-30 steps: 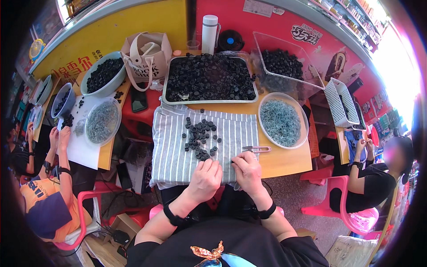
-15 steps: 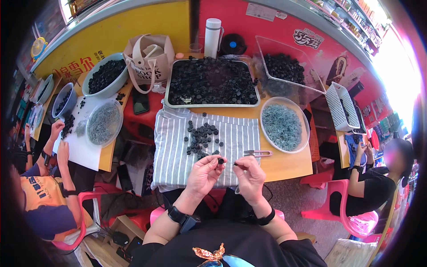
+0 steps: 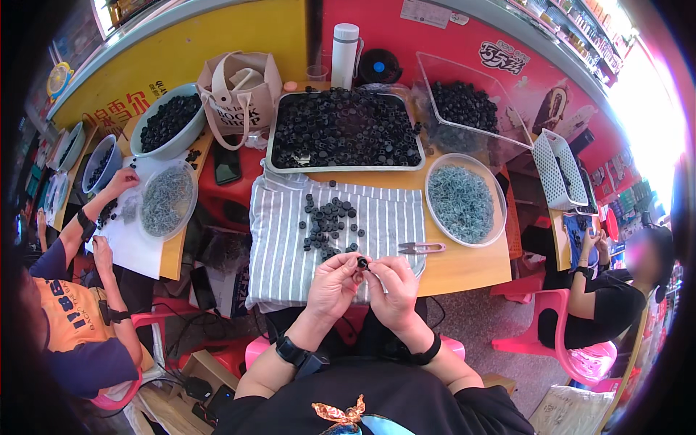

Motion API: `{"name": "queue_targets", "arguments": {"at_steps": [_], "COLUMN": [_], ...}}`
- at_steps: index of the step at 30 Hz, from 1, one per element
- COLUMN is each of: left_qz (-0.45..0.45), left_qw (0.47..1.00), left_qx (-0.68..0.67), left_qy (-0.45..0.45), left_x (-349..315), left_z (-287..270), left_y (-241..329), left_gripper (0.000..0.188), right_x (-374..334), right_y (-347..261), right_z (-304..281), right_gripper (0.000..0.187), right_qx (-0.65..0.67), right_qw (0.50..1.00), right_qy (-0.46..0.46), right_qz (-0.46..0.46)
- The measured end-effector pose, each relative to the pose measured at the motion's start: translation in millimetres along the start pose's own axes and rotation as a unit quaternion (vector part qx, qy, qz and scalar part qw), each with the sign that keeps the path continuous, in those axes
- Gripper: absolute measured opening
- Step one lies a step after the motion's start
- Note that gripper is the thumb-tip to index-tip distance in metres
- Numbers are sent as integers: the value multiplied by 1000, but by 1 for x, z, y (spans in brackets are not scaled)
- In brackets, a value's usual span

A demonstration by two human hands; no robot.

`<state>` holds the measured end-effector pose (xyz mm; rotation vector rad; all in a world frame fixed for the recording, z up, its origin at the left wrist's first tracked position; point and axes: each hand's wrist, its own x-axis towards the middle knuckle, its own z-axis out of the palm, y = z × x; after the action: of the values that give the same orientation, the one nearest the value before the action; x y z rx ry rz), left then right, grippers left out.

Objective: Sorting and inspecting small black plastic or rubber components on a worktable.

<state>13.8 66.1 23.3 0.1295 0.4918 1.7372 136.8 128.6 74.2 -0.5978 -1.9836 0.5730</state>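
Over the near edge of the tabletop (image 3: pixel 464 270), the left hand (image 3: pixel 332 287) has its thumb and forefinger grip clamped on a small black round piece (image 3: pixel 362 262). The right hand (image 3: pixel 394 291) meets it from the right, fingertips touching it; whether its grip pinches this piece or a smaller part, I cannot tell. A grey-and-white striped cloth (image 3: pixel 268 264) covers the near edge, bearing a loose heap of similar pieces (image 3: pixel 330 216). Thread snips (image 3: pixel 428 248) lie at its right side. Toward the tabletop's right edge sits a round tub (image 3: pixel 484 243) of translucent bluish bits; farther, a rectangular tray (image 3: pixel 348 170) full of black pieces
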Motion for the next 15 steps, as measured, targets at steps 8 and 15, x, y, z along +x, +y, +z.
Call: {"name": "queue_targets", "arguments": {"at_steps": [8, 15], "left_qz": [12, 19], "left_qw": [1000, 1000], "left_qx": [-1, 11], "left_qy": [-7, -2], "left_x": [0, 0], "left_z": [-2, -2], "left_y": [-3, -4], "left_gripper": [14, 11], "right_x": [2, -1], "right_y": [-2, 0], "right_z": [0, 4], "right_gripper": [21, 26], "right_qx": [-27, -21], "right_qw": [999, 999], "right_qy": [-2, 21], "right_qz": [-37, -35]}}
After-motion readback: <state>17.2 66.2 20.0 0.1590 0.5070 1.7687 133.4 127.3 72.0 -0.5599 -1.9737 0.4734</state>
